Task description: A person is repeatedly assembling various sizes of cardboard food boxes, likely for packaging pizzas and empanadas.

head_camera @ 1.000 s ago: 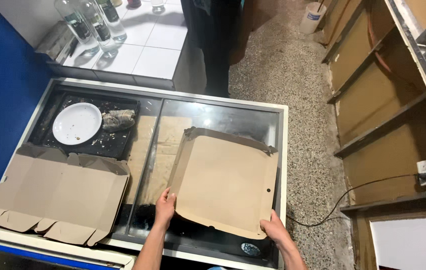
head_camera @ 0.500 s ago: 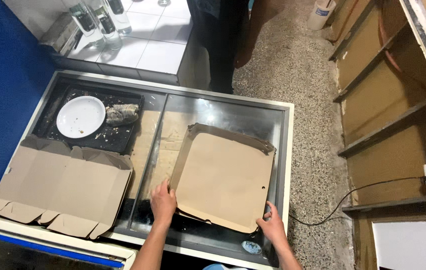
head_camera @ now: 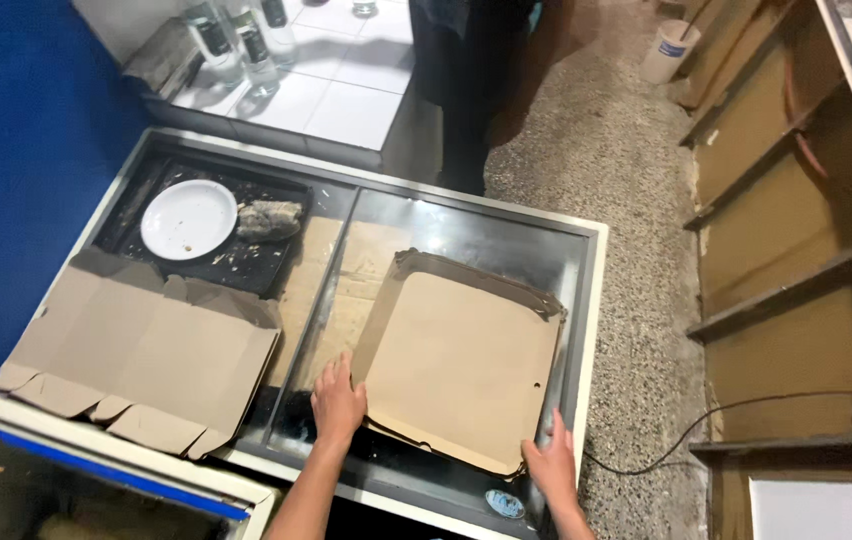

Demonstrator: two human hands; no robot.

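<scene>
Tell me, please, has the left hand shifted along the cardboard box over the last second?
Yes. The left hand now lies flatter on the near left corner of the cardboard box, slightly farther onto it, judged against the glass freezer lid.
</scene>
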